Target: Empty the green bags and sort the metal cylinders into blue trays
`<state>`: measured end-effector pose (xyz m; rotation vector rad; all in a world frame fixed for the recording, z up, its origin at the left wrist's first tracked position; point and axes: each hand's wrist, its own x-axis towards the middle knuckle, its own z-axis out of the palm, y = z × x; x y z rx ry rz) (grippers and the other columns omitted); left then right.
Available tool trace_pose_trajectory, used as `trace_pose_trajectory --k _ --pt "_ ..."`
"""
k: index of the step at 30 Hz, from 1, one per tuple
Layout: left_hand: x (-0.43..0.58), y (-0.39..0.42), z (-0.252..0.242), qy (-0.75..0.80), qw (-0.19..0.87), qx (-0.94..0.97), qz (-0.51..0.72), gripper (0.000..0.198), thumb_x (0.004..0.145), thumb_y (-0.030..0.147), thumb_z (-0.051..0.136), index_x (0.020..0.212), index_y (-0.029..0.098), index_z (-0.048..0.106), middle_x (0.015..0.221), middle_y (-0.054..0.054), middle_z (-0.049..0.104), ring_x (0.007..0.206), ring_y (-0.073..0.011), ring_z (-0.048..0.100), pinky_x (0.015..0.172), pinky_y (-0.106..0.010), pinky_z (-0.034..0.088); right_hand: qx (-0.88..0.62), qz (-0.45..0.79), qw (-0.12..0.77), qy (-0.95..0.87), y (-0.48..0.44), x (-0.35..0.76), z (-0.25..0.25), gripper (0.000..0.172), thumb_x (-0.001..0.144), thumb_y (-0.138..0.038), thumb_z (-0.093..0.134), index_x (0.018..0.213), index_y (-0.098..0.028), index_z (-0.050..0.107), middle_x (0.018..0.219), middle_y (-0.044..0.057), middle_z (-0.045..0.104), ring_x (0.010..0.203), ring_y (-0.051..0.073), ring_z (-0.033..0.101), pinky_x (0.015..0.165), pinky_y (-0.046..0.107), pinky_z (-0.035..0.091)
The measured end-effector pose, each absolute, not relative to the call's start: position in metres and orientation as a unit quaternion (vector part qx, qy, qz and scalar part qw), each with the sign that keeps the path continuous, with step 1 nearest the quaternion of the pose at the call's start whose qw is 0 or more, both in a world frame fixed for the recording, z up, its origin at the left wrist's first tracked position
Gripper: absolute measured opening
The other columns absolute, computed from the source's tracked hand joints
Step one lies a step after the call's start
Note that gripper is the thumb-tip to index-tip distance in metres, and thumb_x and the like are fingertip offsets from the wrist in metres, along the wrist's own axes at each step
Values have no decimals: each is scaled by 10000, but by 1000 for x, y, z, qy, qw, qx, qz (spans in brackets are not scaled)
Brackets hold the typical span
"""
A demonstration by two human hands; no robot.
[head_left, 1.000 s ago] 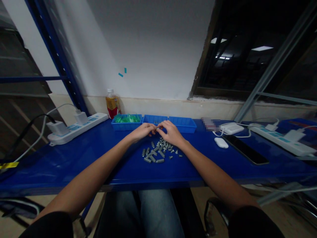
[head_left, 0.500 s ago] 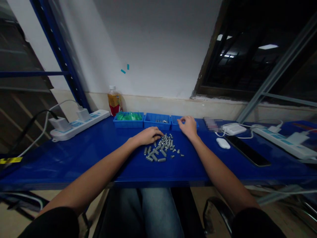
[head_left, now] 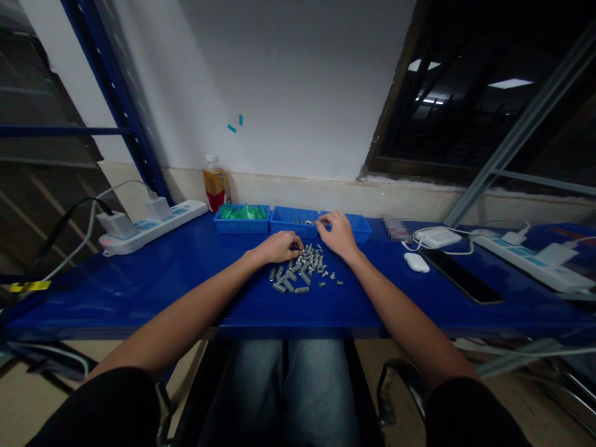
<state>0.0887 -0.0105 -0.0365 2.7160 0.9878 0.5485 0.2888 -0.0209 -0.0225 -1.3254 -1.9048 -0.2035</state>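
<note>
A loose pile of metal screws [head_left: 315, 259] and cylindrical metal standoffs [head_left: 302, 290] lies mid-table. At the pile's upper left edge, my left hand [head_left: 282, 246] has its fingers curled together by the screws; anything inside is too small to name. My right hand [head_left: 336, 232] is pinched at the right end of the middle blue bin [head_left: 294, 228], partly in front of the right blue bin [head_left: 362, 234]. Whatever its fingertips hold cannot be made out. Small metal parts [head_left: 302, 221] lie inside the middle bin.
A left blue bin [head_left: 242, 226] holds green plastic bags [head_left: 242, 212]. Behind it stands a drink bottle [head_left: 216, 186]. Power strips [head_left: 153, 228] with cables lie at both sides. To the right are a white earphone case [head_left: 416, 262] and a dark phone [head_left: 460, 276].
My right hand has moved left, from over the right bin to the end of the middle bin. The left hand stays by the pile, its fingers curled further. The camera view has shifted slightly.
</note>
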Motion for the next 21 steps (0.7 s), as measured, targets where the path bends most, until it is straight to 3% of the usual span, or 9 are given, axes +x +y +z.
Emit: trace_pose_trajectory --k 6,14,21 --pt "88 -11 -35 391 197 853 283 249 776 387 558 742 151 629 669 -21 623 632 -150 557 596 -243 395 -428 -23 355 -831 -29 274 -26 98 825 -256 559 850 -190 627 732 17 600 763 182 524 741 306 391" --pt "88 -5 -36 384 330 787 353 399 762 534 547 701 141 575 660 -8 590 628 -136 516 602 -246 377 -371 6 363 -855 -30 271 -27 123 764 -165 576 885 -183 587 802 31 598 804 193 536 755 315 401" --pt "91 -11 -32 367 312 797 365 406 797 525 535 672 139 557 615 2 551 586 -116 484 558 -229 350 -370 -16 358 -857 -32 268 -27 45 787 -181 535 808 -185 574 775 27 593 784 178 527 735 289 387"
